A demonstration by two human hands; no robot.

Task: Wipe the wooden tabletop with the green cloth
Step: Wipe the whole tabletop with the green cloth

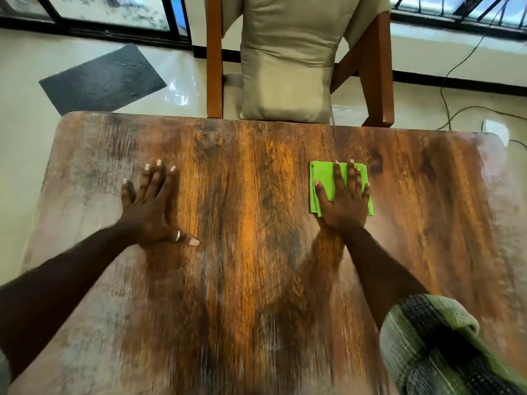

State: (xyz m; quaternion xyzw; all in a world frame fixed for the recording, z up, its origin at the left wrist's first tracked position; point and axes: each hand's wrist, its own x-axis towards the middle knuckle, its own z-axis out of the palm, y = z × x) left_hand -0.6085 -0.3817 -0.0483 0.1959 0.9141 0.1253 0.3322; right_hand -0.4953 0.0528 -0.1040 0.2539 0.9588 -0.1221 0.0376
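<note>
Green cloth, folded into a compact pad, is lying flat on the wooden tabletop, on the side of the table nearer the chair and right of the chair's centre line. The right hand is pressing down on it with palm flat and all 5 digits spread apart, not curled around the fabric; the cloth is showing beyond the thumb on the left and past the little finger on the right, so the hand is resting on top of it rather than clamping it. The cloth's long axis is running toward the chair, in line with the right forearm and with the grain of the wood.

The left hand is lying open and empty on bare wood, fingers together and thumb spread out, well apart from the cloth and at about the same distance from the chair. It appears to be bracing the body rather than working. A ring is visible on its thumb.

Relation governing the coming stroke: the cloth is sitting directly under the right hand, so that hand alone is placed to drive it. Unwiped-looking surface is extending on every side, with the widest stretch lying away from the chair, toward the person. A pull back along the grain therefore seems the likeliest move. Blur near the lower edge is preventing any judgement of how clean the near part is.
</note>
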